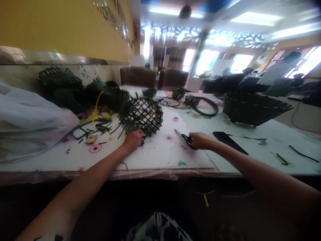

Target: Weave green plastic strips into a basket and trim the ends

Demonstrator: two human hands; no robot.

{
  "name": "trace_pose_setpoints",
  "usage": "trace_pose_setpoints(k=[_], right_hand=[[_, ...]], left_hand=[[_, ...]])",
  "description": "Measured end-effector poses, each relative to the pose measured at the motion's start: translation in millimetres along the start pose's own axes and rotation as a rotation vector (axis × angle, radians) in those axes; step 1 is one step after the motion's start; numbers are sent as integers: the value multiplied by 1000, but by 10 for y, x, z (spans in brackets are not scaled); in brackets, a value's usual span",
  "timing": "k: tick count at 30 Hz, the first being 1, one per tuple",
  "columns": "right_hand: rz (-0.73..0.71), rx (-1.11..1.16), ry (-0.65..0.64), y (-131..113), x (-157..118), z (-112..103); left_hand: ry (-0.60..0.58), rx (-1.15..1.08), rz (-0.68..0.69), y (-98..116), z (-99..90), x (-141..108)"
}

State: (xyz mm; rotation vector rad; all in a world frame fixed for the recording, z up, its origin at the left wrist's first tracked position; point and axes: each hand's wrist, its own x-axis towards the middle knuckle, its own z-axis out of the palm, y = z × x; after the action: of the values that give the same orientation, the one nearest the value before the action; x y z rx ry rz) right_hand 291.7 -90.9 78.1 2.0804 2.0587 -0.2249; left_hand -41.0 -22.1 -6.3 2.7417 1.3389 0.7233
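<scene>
A round, dark, open-weave basket (144, 115) lies tilted on the table, its lattice facing me. My left hand (134, 139) is closed on the basket's near lower edge; the fingertips are partly hidden. To the right, my right hand (199, 140) grips a pair of scissors (186, 137) by the dark handles, with the blades pointing left and away from me. A gap of bare tabletop separates the scissors from the basket. Beside the left hand is a small dark curled scrap (141, 143).
Cut dark strips (102, 125) and yellow strips (95, 112) lie at left, beside a white plastic bag (32, 124). A phone-like black slab (229, 142) is right of the scissors. A large dark woven basket (253, 108) stands far right. Behind are coiled strips (207, 107) and chairs (137, 77).
</scene>
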Motion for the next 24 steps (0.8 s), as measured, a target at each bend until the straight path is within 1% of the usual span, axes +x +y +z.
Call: trace_pose_setpoints(k=[1,4,6,9,11,13,16,20,22,24], right_hand=[[-8,27,8,-27,-77,-10],[-66,220,105,-132,-365,-55],[-148,316,135,-235,-541,-58],[-230,338,165,-432,-651,-8],[-233,293,203,-574,-606,23],[-209,212,240,-707,-500,30],[-209,110,247,-858,-310,10],[-254,-27,279,-969,-130,5],[-262,-82,294,-1002,-84,2],[-270,-116,282,-1029,-56,-16]], left_hand=[[8,-4,2,-5,4,0],[10,-10,27,-22,12,-9],[-2,-16,41,-35,14,-26],[-14,-8,65,-46,13,-61],[-15,5,78,-46,15,-80],[-11,13,87,-42,23,-92],[0,37,94,-42,46,-102],[21,49,102,-40,62,-113],[11,53,117,-30,56,-113],[-5,61,120,-14,45,-106]])
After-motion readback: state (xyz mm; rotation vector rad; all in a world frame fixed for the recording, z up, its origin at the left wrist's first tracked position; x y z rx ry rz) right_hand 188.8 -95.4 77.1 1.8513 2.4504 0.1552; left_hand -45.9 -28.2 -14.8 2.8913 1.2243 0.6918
